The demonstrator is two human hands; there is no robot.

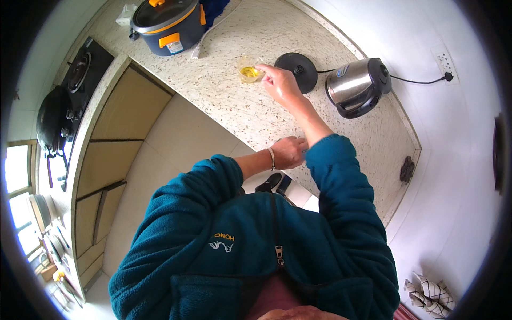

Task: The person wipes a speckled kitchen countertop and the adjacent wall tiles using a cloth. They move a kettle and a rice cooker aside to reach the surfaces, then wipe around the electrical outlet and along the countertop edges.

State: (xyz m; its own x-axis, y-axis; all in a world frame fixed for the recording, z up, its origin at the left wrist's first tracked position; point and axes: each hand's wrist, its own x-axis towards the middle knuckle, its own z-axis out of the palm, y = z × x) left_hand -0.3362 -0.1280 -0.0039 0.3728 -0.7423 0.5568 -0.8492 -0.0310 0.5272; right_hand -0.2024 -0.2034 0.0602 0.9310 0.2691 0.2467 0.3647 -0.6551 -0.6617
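My right hand (282, 85) is stretched over the speckled stone countertop (232, 106), its fingers at the right side of a clear glass cup (245, 65). The index finger lies over the rim, and the grip is partly hidden by the hand. Yellow liquid (249, 72) covers the bottom of the cup. Just right of this hand lies the round black kettle base (307, 72). My left hand (290, 153), with a bracelet at the wrist, rests at the counter's front edge. Its fingertips pass behind my right forearm, so what they do is hidden.
A steel electric kettle (350, 86) stands off its base, whose cord runs to a wall socket (445, 64). A lidded electric pot (170, 30) and a white plug (196, 52) are at the back left. Along the left counter are a gas stove (90, 60) and a dark wok (52, 120).
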